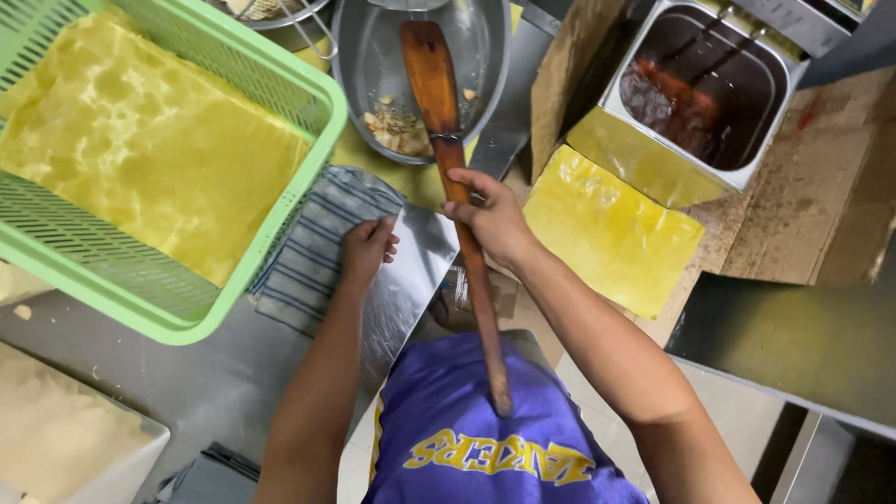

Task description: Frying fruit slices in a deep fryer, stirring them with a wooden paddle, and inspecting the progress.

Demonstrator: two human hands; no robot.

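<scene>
Wooden paddle [455,187] gripped mid-shaft by right hand [492,217], arm outstretched.

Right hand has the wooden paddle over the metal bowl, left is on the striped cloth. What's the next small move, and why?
Probably dip the wooden paddle into the metal bowl: its blade hangs over the crumbs, the right hand grips mid-handle, the left hand rests on the striped cloth.

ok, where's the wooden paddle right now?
Head view, centre: the wooden paddle is gripped mid-shaft by the right hand, its blade over the metal bowl, just right of the green basket.
</scene>
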